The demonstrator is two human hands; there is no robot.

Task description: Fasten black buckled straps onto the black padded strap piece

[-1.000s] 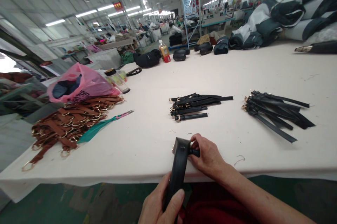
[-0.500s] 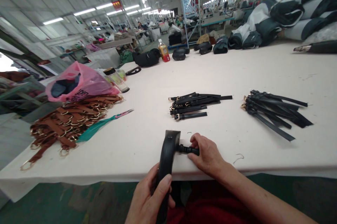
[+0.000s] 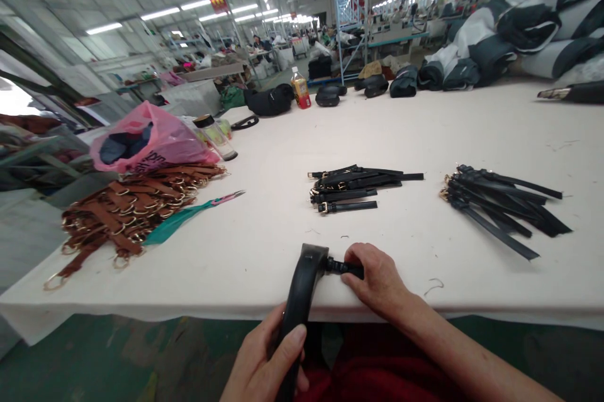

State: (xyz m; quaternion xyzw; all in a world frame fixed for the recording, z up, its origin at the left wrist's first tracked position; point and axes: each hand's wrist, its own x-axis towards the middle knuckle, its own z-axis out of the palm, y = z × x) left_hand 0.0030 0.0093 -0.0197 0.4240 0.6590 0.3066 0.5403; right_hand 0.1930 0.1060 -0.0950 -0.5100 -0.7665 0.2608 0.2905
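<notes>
My left hand (image 3: 267,364) grips a wide black strap (image 3: 301,292) that rises from below the table edge to its front rim. My right hand (image 3: 377,279) pinches a narrow black strap end (image 3: 337,265) that sticks out sideways from the top of the wide strap. Both hands work at the near edge of the white table (image 3: 264,245). Beyond them lies a small pile of short black buckled straps (image 3: 352,188), and a second pile of longer black straps (image 3: 500,207) is to the right.
A heap of brown straps with gold rings (image 3: 127,210) lies at the left, with a teal and pink strip (image 3: 193,213) beside it. A pink plastic bag (image 3: 146,141), a glass jar (image 3: 214,136) and a drink bottle (image 3: 301,89) stand farther back. Dark rolled fabric (image 3: 500,37) is piled at the far right.
The wide black strap's top has shifted left and tilted, exposing the narrow strap end between it and my right hand. My left hand has slid lower on the strap.
</notes>
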